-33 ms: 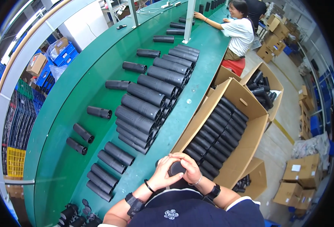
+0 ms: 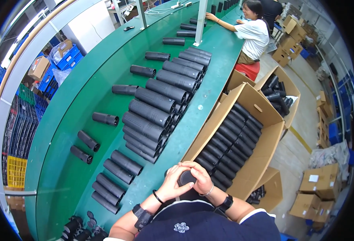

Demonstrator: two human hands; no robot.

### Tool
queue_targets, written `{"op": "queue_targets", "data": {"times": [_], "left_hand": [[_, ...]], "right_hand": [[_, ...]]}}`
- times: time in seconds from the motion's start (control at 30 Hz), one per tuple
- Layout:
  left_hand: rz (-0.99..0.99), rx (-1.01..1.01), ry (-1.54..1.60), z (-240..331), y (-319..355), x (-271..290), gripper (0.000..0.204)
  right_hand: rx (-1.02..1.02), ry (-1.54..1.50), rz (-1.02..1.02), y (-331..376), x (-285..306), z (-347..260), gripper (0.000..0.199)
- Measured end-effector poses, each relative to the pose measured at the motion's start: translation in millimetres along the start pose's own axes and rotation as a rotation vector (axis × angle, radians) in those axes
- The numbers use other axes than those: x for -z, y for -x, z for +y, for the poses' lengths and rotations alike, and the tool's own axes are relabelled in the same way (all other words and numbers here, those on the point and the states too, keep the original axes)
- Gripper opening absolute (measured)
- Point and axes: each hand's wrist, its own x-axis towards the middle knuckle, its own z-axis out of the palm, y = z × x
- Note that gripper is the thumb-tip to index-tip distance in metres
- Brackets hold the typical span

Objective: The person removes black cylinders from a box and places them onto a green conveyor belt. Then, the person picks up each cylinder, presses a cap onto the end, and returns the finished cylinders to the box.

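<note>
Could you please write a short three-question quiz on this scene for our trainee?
1. True or false: the left hand and the right hand are both around the same round black piece.

2. What colour is the seat under the co-worker at the bench?
a) blue
b) red
c) yellow

3. Fill in the blank: the large open box holding rows of black cylinders is made of ____.

Key: 1 true; 2 b; 3 cardboard.
</note>
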Motion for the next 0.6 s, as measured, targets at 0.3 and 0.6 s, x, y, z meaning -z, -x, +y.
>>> {"op": "queue_targets", "data": {"times": [0.3, 0.6], "left_hand": [[0.099, 0.146, 0.493, 4, 31, 10, 0.044], [0.236, 0.222, 0.867, 20, 59, 47, 0.049]], "right_hand": [[-0.159, -0.075, -0.094, 5, -29, 7, 0.048], [-0.039, 0.398, -0.260, 2, -43, 19, 0.089]]}}
